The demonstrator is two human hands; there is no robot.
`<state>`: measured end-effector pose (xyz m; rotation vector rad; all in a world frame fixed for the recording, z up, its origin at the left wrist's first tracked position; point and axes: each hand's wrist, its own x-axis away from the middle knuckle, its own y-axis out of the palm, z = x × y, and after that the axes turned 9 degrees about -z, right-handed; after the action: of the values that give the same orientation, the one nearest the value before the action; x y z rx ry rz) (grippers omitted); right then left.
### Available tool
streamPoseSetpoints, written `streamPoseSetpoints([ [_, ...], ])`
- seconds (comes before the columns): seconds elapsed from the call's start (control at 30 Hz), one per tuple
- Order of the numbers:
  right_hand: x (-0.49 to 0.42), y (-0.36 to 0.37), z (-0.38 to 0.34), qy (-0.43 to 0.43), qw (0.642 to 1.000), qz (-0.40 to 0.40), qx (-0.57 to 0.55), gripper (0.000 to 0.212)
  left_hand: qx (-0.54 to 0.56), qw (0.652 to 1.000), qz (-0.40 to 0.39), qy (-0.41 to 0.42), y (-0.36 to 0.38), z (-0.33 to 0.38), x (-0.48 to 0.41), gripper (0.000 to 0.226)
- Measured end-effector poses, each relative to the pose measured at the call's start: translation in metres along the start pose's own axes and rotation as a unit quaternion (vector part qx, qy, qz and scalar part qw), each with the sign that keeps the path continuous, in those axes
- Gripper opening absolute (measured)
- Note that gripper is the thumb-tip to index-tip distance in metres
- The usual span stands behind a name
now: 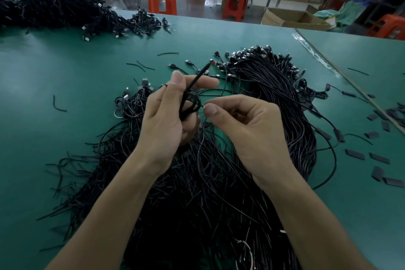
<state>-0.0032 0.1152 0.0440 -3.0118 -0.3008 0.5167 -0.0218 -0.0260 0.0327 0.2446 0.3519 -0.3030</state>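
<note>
My left hand (pixel 166 116) grips a small coil of thin black cable (pixel 190 101) above the green table (pixel 65 76). One end of that cable sticks up past my thumb and shows a red tip. My right hand (pixel 243 125) pinches a thin strand of the same cable between thumb and forefinger, just right of the coil. Beneath both hands lies a big pile of loose black cables (pixel 197 182) with their USB plugs fanned out at the far right (pixel 258 55).
A small heap of coiled cables (pixel 133 101) lies left of my hands. Another large cable heap (pixel 54 9) fills the far left. Black flat sleeves (pixel 377 160) are scattered at the right. Short cable offcuts dot the table. Orange stools (pixel 162 0) and a cardboard box (pixel 289 18) stand beyond it.
</note>
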Motion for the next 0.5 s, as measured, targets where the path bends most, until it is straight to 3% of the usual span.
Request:
streamPoseSetpoints([
  [0.1,0.0023,0.0027,0.0026,0.006,0.999,-0.025,0.035,0.009,0.006,1.0,0.006,0.001,0.0002,-0.0006,-0.0011,0.051],
  [0.37,0.003,0.0009,-0.0018,-0.015,0.997,0.022,0.071,0.008,0.006,1.0,0.006,0.005,-0.0005,0.0004,-0.0006,0.051],
  [0.5,0.0007,0.0004,-0.0026,-0.005,0.995,0.009,0.095,0.01,0.0,1.0,0.004,0.01,0.0004,0.0004,-0.0004,0.051],
])
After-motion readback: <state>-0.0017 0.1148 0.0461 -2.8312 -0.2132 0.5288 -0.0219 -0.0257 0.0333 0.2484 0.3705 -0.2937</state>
